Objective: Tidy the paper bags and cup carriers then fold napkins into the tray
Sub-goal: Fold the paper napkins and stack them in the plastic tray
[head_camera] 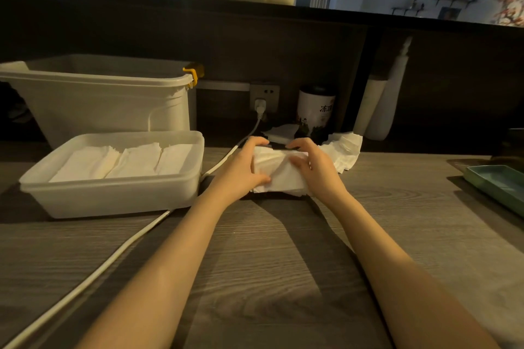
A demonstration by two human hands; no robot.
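1. Two bare forearms reach over the wooden surface (269, 278).
2. The left hand (241, 168) and right hand (317, 170) have their fingers (299, 163) gripping a white napkin (279, 171) mid-surface.
3. The tray (113, 193) at the left edge holds three folded napkin stacks (130, 163).
4. More loose napkins (347, 150) lie toward the far edge.

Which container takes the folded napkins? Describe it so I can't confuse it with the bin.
Start at the tall white bin with the yellow clip, at the counter's left. Directly in front sits a low translucent tray, left of the left hand. Unlike the bin, it is shallow and already holds three rows of folded napkins.
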